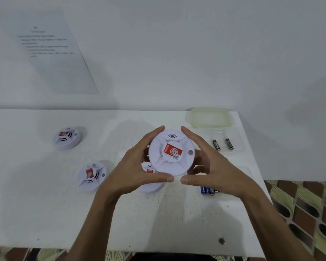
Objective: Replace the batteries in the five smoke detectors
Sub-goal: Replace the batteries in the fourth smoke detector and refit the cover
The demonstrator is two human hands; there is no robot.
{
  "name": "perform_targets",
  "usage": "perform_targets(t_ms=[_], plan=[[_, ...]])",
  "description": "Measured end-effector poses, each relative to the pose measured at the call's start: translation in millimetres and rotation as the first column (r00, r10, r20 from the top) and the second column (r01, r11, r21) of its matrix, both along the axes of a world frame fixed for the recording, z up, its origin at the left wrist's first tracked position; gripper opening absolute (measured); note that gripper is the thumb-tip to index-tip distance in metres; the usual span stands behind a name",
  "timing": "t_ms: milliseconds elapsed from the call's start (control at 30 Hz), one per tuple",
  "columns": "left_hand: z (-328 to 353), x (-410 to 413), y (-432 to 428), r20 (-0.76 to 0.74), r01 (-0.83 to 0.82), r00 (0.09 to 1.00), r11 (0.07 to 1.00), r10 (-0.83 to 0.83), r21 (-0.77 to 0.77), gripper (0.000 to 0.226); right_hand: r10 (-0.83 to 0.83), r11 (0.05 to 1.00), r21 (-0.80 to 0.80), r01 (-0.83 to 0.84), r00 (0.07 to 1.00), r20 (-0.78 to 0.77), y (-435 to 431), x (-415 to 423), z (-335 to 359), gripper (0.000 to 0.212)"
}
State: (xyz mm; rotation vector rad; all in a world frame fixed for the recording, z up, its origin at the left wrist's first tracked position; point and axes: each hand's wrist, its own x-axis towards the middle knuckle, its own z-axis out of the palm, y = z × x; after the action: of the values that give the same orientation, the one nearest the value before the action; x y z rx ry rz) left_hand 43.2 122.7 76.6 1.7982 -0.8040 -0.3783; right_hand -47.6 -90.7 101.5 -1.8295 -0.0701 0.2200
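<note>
over the white table [45, 213], the left hand [137, 166] and right hand [211, 166] curl fingers and thumbs round the rim of a round white plastic smoke detector with a red label [171, 153], held face-up above 3 similar detectors [92, 176], with 2 black batteries [216, 145] just right.

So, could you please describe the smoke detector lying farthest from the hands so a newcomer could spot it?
Start at the white table, below the printed sheet on the wall. The smoke detector lies on its left part, nearest the wall. It is the leftmost one and sits alone, well behind the next detector.
</note>
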Motion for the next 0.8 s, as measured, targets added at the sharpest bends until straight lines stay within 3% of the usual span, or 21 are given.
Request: perform_targets(t_ms=[800], plan=[[3.0, 3.3, 4.1, 0.028, 0.027, 0.999, 0.999, -0.028, 0.042, 0.096, -0.035, 0.999, -0.001, 0.035, 0.998, 0.05, 1.3, 5.6, -7.1, 0.094]])
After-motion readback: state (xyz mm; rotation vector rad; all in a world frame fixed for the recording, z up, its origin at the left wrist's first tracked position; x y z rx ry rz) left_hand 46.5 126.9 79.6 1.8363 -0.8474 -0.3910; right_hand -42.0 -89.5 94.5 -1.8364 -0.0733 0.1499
